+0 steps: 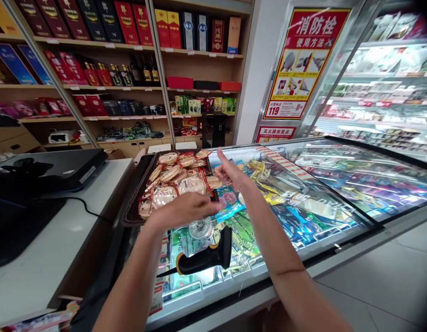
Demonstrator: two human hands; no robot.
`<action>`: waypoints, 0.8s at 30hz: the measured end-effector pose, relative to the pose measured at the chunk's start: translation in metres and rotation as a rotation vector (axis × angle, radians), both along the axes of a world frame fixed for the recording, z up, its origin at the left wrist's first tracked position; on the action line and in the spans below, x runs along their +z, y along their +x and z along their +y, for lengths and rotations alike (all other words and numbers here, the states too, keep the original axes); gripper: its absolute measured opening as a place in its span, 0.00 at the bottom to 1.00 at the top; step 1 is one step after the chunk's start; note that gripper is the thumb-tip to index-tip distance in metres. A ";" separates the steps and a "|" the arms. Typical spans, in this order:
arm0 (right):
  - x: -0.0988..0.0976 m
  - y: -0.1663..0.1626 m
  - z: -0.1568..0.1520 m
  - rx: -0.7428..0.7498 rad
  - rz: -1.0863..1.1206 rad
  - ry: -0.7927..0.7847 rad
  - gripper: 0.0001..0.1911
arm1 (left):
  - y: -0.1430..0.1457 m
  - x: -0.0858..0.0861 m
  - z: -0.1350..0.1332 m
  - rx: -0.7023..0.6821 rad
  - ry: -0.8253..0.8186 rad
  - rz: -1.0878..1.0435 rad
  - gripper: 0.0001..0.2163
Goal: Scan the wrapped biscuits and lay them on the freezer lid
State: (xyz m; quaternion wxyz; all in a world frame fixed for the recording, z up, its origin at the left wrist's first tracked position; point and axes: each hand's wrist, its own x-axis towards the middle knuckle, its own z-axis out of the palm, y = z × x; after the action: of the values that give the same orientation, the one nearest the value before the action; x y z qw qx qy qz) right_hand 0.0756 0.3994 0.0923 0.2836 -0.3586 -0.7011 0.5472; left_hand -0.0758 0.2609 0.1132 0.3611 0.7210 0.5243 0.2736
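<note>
Centre frame, the left hand [184,210] hovers palm-down, its grip loosely curled and holding nothing, just below the snack packets [175,180] in the dark basket [130,214]. The right hand [229,173], grip closed with thumb up, sits right of the packets. A black scanner [206,258] lies on the freezer lid [303,203] beneath.

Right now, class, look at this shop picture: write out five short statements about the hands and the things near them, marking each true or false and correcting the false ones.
1. A basket of wrapped snacks sits on the freezer's glass lid. True.
2. The barcode scanner is held in the right hand. False: it lies on the glass, in neither hand.
3. The left hand is beside the basket. True.
4. The right hand is laid flat on the white counter. False: it is raised over the freezer, thumb up.
5. The red poster lies on the freezer. False: it hangs upright behind it.
</note>
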 end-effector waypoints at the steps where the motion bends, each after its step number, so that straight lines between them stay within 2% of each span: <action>1: 0.000 0.003 0.002 -0.060 -0.063 0.063 0.41 | 0.011 -0.003 -0.007 -0.075 -0.011 0.190 0.23; 2: 0.000 0.006 0.003 -0.120 -0.130 0.122 0.41 | 0.021 -0.008 -0.014 -0.119 -0.008 0.393 0.19; 4: -0.003 0.010 0.007 -0.204 -0.257 0.214 0.40 | 0.038 -0.023 -0.027 -0.095 0.024 0.764 0.20; 5: -0.004 0.011 0.008 -0.217 -0.307 0.252 0.39 | 0.044 -0.032 -0.034 -0.064 0.023 0.829 0.22; 7: -0.007 0.011 0.009 -0.160 -0.369 0.317 0.37 | 0.050 -0.053 -0.046 -0.044 -0.005 0.877 0.30; 10: -0.013 0.003 0.008 0.031 -0.339 0.354 0.33 | 0.049 -0.080 -0.062 -0.022 -0.061 0.895 0.35; 12: -0.016 -0.006 0.006 0.101 -0.284 0.360 0.31 | 0.044 -0.092 -0.069 0.005 -0.060 0.899 0.34; 14: -0.019 -0.014 0.004 0.112 -0.224 0.371 0.29 | 0.038 -0.097 -0.075 0.029 -0.046 0.884 0.29; 16: -0.020 -0.019 0.003 0.141 -0.131 0.346 0.28 | 0.029 -0.092 -0.079 0.040 -0.040 0.802 0.26; 18: -0.018 -0.017 0.003 0.172 -0.028 0.264 0.26 | 0.017 -0.076 -0.084 0.035 -0.042 0.654 0.25; 20: -0.012 -0.008 0.003 0.130 0.039 0.198 0.25 | 0.002 -0.051 -0.088 0.016 -0.040 0.508 0.25; 22: -0.004 0.008 0.006 0.002 0.062 0.197 0.22 | -0.012 -0.021 -0.088 0.023 0.000 0.374 0.24; 24: 0.005 0.028 0.010 -0.132 0.066 0.225 0.19 | -0.025 0.009 -0.083 0.117 0.128 0.234 0.25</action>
State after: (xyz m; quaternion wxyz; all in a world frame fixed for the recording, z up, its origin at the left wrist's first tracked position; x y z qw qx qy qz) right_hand 0.1036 0.4096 0.0968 0.3802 -0.3517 -0.7234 0.4566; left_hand -0.1009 0.1777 0.1220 0.2342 0.7379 0.5853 0.2410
